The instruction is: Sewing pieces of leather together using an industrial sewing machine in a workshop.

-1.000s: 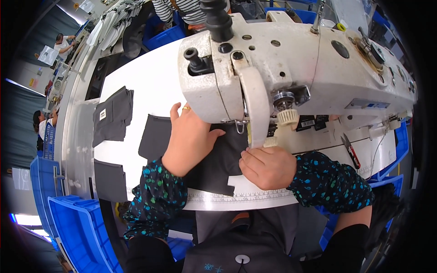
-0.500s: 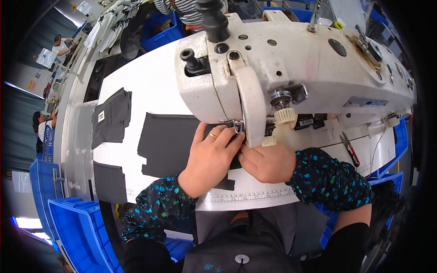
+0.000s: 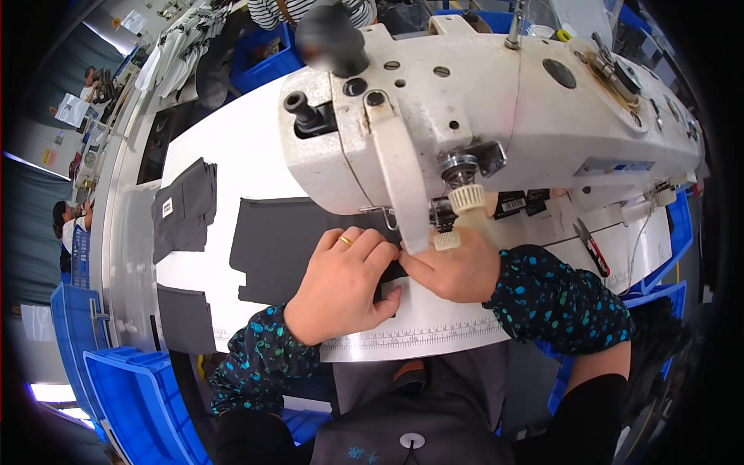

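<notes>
Touching cloth (image 3: pixel 271 248), left hand (image 3: pixel 339 285) cupped, grip unclear

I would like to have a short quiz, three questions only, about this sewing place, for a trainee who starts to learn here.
1. True or false: the red-handled scissors lie to the right of the right hand.

2. Where is the ring worn?
A) On the right hand
B) On the left hand
C) On both hands

3. Fill in the missing word: the left hand lies over a flat piece of dark grey ____, beside the head of the sewing machine.

Key: 1. True. 2. B. 3. Cloth.
</notes>
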The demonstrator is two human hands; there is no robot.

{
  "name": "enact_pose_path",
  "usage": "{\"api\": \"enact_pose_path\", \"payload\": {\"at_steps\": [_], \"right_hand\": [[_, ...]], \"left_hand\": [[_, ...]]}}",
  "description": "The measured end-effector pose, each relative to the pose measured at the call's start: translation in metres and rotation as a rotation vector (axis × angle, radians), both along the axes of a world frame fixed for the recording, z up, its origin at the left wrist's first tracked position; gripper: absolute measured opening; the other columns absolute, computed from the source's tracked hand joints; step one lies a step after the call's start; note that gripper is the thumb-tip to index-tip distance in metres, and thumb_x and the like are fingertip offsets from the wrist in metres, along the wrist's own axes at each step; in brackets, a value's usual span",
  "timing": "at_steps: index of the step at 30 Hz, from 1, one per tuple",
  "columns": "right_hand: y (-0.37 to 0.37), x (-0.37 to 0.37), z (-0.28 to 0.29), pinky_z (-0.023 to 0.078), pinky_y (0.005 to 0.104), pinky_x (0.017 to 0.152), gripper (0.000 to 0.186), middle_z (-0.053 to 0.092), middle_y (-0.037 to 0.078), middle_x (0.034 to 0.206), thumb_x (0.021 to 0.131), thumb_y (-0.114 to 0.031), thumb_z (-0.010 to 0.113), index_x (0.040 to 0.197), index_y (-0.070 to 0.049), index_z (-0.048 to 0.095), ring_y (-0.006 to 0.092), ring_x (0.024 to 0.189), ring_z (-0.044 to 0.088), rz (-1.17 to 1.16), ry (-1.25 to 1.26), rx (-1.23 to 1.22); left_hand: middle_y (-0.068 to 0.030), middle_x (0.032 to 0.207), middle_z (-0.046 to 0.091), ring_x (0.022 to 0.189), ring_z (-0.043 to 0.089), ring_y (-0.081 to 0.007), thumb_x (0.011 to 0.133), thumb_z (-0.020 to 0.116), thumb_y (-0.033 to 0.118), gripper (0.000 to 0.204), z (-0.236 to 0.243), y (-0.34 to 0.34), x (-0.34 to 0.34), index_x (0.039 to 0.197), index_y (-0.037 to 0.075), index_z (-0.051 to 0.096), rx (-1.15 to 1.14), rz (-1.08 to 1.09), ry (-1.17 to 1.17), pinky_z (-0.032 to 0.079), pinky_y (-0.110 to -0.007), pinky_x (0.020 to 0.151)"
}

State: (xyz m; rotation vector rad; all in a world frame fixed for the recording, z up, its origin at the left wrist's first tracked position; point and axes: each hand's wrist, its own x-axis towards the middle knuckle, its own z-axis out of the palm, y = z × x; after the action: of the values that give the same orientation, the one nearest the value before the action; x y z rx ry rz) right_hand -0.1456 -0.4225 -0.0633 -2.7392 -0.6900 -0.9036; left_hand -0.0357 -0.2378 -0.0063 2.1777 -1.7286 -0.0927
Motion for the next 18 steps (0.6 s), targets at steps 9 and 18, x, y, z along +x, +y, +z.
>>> {"api": "enact_pose_path", "payload": {"at_steps": [9, 18], "right_hand": [[-0.029, -0.048, 0.032, 0.052, 0.0338, 0.074, 0.027, 0.064, 0.001, 0.103, 0.073, -0.014, 0.066, 0.099, -0.007, 0.068, 0.0209, 0.087, 0.062, -0.477, -0.033, -0.012], [-0.072, -0.058, 0.027, 0.055, 0.0374, 0.074, 0.017, 0.07, 0.0, 0.096, 0.073, -0.007, 0.073, 0.091, -0.006, 0.072, 0.0225, 0.085, 0.063, -0.555, -0.098, 0.048]], "left_hand": [[-0.0034, 0.084, 0.058, 0.083, 0.059, -0.0243, 0.074, 0.072, 0.013, 0.018, -0.01, 0.009, -0.003, 0.09, 0.01, 0.065, -0.04, -0.047, -0.078, 0.045, -0.037, 0.08], [-0.0018, 0.078, 0.062, 0.076, 0.059, -0.0218, 0.077, 0.079, 0.016, 0.016, -0.005, 0.008, 0.0, 0.089, 0.009, 0.07, -0.106, -0.084, 0.048, 0.046, -0.034, 0.072]]}}
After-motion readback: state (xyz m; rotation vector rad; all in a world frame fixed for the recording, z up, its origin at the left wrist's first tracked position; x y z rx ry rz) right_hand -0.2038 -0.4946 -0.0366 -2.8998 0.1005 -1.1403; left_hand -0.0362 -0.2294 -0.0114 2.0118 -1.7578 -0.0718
